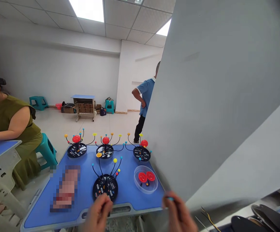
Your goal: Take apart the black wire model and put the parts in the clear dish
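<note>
Pinching a small blue piece [170,198], the right hand [180,212] is near the front right corner of the blue desk [126,183]; the left hand [99,211], fingers curled, contents unclear, is before the front model [105,186], its printed labels [112,185] illegibly small.

Blue across surface [125,188]. Black with white print on disc base [111,188] near front edge; orange, yellow, blue, red on its balls [115,160]. Red on two cups [142,177] by right edge.

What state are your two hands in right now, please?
Left hand: closed; whether it holds anything cannot be told.
Right hand: closed, holding a small blue piece.
</note>
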The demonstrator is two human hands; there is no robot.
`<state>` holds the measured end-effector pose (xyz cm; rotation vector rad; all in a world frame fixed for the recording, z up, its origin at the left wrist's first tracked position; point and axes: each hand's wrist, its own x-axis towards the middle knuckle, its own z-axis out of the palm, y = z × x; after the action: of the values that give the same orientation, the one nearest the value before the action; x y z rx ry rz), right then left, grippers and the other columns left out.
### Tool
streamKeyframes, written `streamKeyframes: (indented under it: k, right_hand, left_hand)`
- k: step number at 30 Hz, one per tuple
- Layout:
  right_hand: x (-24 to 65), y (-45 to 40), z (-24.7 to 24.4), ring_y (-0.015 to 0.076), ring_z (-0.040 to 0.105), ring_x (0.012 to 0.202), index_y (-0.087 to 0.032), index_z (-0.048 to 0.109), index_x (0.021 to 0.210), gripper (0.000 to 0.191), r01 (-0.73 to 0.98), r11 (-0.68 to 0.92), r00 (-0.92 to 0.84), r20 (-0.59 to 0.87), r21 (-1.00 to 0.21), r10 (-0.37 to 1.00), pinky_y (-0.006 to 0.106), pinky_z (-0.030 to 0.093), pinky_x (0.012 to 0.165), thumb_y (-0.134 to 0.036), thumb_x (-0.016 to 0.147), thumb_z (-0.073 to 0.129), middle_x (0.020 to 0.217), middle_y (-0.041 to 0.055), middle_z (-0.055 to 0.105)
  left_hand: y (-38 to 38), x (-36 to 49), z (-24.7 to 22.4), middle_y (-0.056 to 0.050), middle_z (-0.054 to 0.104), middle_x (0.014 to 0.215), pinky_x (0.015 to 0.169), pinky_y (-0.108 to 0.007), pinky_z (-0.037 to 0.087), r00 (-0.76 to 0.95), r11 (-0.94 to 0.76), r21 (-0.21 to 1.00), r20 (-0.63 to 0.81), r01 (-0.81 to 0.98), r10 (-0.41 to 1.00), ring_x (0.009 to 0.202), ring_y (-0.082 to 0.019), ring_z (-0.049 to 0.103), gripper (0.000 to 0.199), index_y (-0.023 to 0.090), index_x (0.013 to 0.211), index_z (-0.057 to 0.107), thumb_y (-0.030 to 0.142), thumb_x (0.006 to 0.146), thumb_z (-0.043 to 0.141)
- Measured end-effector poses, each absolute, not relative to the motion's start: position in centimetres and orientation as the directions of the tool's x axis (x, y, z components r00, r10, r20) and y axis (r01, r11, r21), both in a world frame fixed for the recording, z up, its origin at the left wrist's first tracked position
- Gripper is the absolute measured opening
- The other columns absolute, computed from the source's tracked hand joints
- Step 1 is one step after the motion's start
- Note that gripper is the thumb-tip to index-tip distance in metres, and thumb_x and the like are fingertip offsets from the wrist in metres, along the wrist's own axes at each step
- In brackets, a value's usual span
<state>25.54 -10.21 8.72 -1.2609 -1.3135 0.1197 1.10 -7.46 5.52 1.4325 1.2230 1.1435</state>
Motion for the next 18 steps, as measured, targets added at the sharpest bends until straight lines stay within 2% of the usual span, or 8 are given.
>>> streamKeyframes:
  k: [1,2,3,5,9,13,15,18]
  right_hand:
    - [26.8,-9.8,9.0,0.0192,0.074,0.061,-0.029,0.075,0.105,0.024,0.583,0.349,0.431,0.644,-0.733,0.632,0.022,0.06,0.06,-0.04,0.098,0.055,0.07,0.0006,0.077]
    - [27.8,-9.3,9.2,0.0201,0.075,0.064,-0.027,0.076,0.105,0.025,0.618,0.333,0.387,0.644,-0.712,0.66,0.024,0.061,0.064,-0.043,0.096,0.058,0.078,0.0032,0.079]
    - [28.5,-8.5,9.1,0.0217,0.076,0.069,-0.026,0.076,0.105,0.028,0.656,0.326,0.266,0.613,-0.68,0.744,0.027,0.061,0.066,-0.046,0.095,0.059,0.087,0.0058,0.08]
    - [28.9,-6.5,8.4,0.026,0.077,0.084,-0.025,0.077,0.107,0.033,0.748,0.326,0.11,0.592,-0.578,0.798,0.034,0.062,0.075,-0.046,0.096,0.053,0.099,0.0099,0.081]
    - [28.4,-3.2,5.7,0.0282,0.077,0.079,-0.025,0.076,0.102,0.032,0.837,0.245,0.104,0.581,-0.489,0.807,0.041,0.059,0.072,-0.036,0.096,0.046,0.09,0.0096,0.082]
    - [28.3,-2.6,4.5,0.0304,0.077,0.084,-0.025,0.078,0.097,0.03,0.855,0.217,0.115,0.579,-0.472,0.807,0.044,0.058,0.074,-0.039,0.094,0.051,0.09,0.0107,0.082]
    - [27.7,-3.3,4.9,0.0326,0.076,0.097,-0.025,0.079,0.1,0.035,0.813,0.235,0.125,0.554,-0.533,0.823,0.047,0.058,0.081,-0.046,0.095,0.052,0.102,0.0133,0.082]
    - [25.3,-5.5,6.5,0.0315,0.072,0.109,-0.025,0.08,0.104,0.041,0.548,0.3,0.05,0.389,-0.781,0.92,0.045,0.056,0.094,-0.055,0.095,0.053,0.114,0.0139,0.079]
  left_hand:
    - [-7.4,0.5,5.6,0.004,0.048,0.063,0.06,-0.026,0.035,0.088,-0.071,0.991,0.061,0.11,0.994,0.062,-0.017,0.043,0.058,0.024,0.065,0.055,0.078,0.086,0.05]
    - [-7.5,0.2,5.7,0.004,0.051,0.065,0.062,-0.025,0.036,0.063,-0.052,0.997,0.048,0.061,0.997,0.063,-0.016,0.044,0.057,0.023,0.067,0.058,0.077,0.086,0.051]
    - [-7.5,0.1,5.9,0.005,0.048,0.062,0.057,-0.025,0.033,0.085,-0.01,1.0,0.008,0.027,0.996,0.058,-0.015,0.039,0.057,0.022,0.068,0.061,0.076,0.085,0.054]
    - [-7.7,0.8,6.3,0.006,0.046,0.058,0.052,-0.024,0.027,0.15,0.055,0.996,-0.043,-0.073,0.988,0.053,-0.012,0.033,0.058,0.021,0.069,0.065,0.077,0.082,0.059]
    - [-7.6,2.7,5.9,0.002,0.062,0.059,0.052,-0.022,0.03,0.23,0.152,0.949,-0.088,-0.278,0.969,0.052,-0.01,0.041,0.058,0.018,0.066,0.068,0.075,0.074,0.071]
    - [-7.2,3.4,5.3,0.005,0.062,0.049,0.048,-0.019,0.032,0.194,0.245,0.867,-0.176,-0.434,0.965,0.046,-0.008,0.046,0.058,0.017,0.081,0.073,0.072,0.065,0.081]
    - [-7.2,3.7,5.3,0.007,0.062,0.047,0.045,-0.018,0.03,0.168,0.28,0.807,-0.226,-0.52,0.96,0.041,-0.006,0.046,0.061,0.018,0.087,0.07,0.069,0.059,0.087]
    - [-7.5,4.5,5.7,0.01,0.06,0.045,0.039,-0.016,0.024,0.223,0.383,0.718,-0.312,-0.582,0.923,0.033,-0.004,0.042,0.064,0.02,0.085,0.062,0.065,0.051,0.093]
